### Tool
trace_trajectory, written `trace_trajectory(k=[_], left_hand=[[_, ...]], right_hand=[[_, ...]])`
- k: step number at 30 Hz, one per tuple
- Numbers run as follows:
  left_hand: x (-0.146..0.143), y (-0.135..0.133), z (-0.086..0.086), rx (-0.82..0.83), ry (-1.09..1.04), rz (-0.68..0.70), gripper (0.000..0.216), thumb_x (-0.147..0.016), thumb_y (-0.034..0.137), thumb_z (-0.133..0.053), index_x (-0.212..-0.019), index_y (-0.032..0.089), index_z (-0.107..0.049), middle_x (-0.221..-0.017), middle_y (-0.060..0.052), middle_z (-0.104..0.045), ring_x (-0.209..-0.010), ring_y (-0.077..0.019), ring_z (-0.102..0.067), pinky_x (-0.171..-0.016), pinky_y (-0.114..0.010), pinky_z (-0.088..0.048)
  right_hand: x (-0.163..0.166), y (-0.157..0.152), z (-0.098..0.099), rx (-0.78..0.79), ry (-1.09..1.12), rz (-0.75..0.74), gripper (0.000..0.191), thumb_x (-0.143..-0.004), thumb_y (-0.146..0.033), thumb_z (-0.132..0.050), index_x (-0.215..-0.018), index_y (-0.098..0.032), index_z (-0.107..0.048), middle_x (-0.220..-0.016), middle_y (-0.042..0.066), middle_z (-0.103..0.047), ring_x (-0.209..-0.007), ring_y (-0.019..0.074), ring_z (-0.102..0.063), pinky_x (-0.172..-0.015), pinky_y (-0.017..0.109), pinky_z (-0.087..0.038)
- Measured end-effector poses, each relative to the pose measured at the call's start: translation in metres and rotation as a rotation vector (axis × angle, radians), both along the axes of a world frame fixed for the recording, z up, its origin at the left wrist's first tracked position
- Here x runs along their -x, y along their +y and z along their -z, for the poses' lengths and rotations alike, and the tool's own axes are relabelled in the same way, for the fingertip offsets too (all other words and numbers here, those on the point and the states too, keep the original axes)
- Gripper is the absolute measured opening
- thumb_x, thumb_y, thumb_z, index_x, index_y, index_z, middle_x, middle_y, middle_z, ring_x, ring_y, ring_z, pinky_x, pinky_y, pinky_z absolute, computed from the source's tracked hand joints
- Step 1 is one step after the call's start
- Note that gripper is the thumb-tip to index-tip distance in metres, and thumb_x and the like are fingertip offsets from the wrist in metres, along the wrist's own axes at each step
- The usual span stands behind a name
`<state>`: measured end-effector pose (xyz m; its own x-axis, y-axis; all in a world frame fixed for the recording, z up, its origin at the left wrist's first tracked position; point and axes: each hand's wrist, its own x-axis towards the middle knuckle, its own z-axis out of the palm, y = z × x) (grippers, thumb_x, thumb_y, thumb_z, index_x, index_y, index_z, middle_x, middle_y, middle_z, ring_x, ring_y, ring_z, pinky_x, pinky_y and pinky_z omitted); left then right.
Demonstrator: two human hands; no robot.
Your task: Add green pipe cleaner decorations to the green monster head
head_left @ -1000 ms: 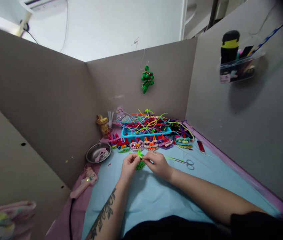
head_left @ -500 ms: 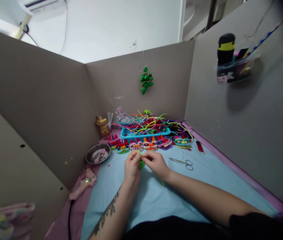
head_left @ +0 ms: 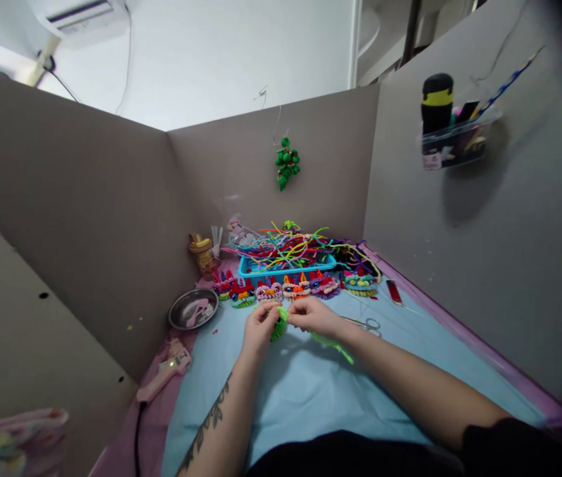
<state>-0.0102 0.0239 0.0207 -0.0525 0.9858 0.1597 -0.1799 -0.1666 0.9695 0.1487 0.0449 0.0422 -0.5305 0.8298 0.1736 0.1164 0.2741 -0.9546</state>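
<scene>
Green strand (head_left: 333, 344) swung out below right hand (head_left: 313, 317); left fingers (head_left: 269, 314) and right pinch top of green piece (head_left: 277, 330), body beneath.

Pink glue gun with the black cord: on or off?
The pink glue gun appears on: a small green light glows on its body. Whether it is hot, I cannot tell.

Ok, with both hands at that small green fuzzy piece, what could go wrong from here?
The loose bright-green fuzzy strip trails below the right hand, so it could snag and tug the piece. The silver metal scissors lie partly hidden just beyond that hand; a sideways move might knock them. Left of the left hand, the pink glue gun shows a lit green light, so it may be hot if brushed.
</scene>
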Motion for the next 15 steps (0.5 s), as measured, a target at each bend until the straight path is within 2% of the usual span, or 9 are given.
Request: trace_trajectory(k=[4,7,10,15], left_hand=[[0.003,0.001,0.004,-0.032,0.091,0.025,0.028,-0.065,0.036,-0.068,-0.083,0.014,-0.069,-0.062,0.000,-0.059,-0.050,-0.0069,-0.044,-0.049,-0.019,-0.032],[0.004,-0.001,0.003,-0.050,0.164,0.040,0.028,-0.065,0.035,-0.067,-0.083,0.014,-0.071,-0.071,-0.004,-0.065,-0.057,-0.0101,-0.050,-0.054,-0.021,-0.037],[0.005,-0.004,0.000,-0.075,0.226,0.072,0.026,-0.067,0.034,-0.066,-0.083,0.013,-0.071,-0.070,-0.004,-0.065,-0.058,-0.0112,-0.051,-0.055,-0.021,-0.038],[0.003,-0.006,-0.002,-0.107,0.305,0.007,0.021,-0.065,0.032,-0.067,-0.073,0.013,-0.070,-0.062,-0.003,-0.063,-0.053,-0.0108,-0.050,-0.052,-0.021,-0.037]], right_hand=[[-0.008,0.003,0.004,0.150,0.041,-0.109,0.015,-0.066,-0.025,-0.060,-0.057,-0.014,-0.054,-0.044,-0.005,-0.047,-0.038,0.0059,-0.039,-0.040,0.019,-0.029],[-0.011,0.003,0.005,0.205,0.045,-0.158,0.012,-0.064,-0.023,-0.060,-0.059,-0.013,-0.056,-0.045,-0.005,-0.048,-0.038,0.0055,-0.039,-0.040,0.018,-0.028],[-0.013,0.004,0.004,0.172,0.004,-0.171,0.012,-0.064,-0.023,-0.060,-0.060,-0.013,-0.057,-0.046,-0.005,-0.049,-0.040,0.0058,-0.039,-0.041,0.018,-0.029],[-0.013,0.010,0.008,-0.001,-0.084,-0.025,0.010,-0.069,-0.024,-0.055,-0.064,-0.015,-0.055,-0.048,-0.006,-0.046,-0.044,0.0071,-0.041,-0.044,0.018,-0.031]])
